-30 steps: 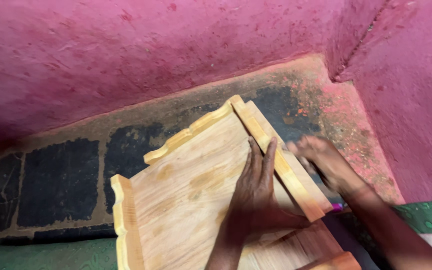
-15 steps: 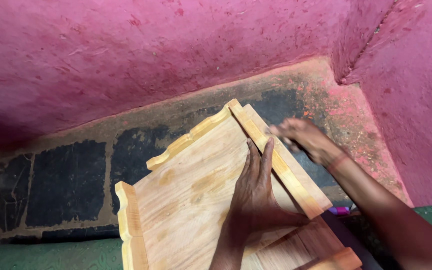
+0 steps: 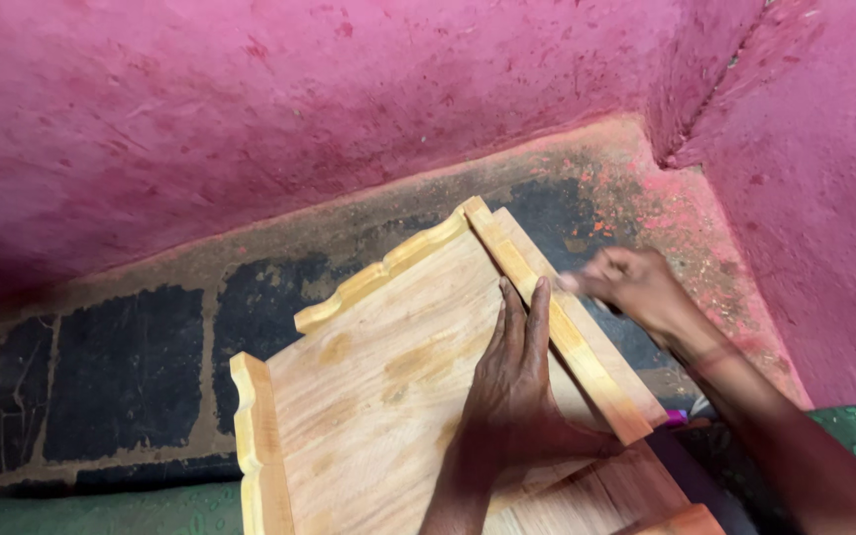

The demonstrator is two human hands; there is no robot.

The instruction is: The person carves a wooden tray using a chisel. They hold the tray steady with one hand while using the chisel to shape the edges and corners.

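1. Wooden tray (image 3: 378, 396) – lies on floor (image 3: 131, 376) by pink wall (image 3: 250, 119).
2. My left hand (image 3: 512, 396) – flat on tray base, fingers (image 3: 517, 317) together.
3. My right hand (image 3: 636, 287) – at tray's right rail (image 3: 557, 332); blurred, can't tell its fingers.

No packages, no labels, no signs, no screens in view

Left hand (image 3: 512, 396): bare, no ring, no glove.
Right hand (image 3: 636, 287): bare, blurred.
Forearms: unsleeved.
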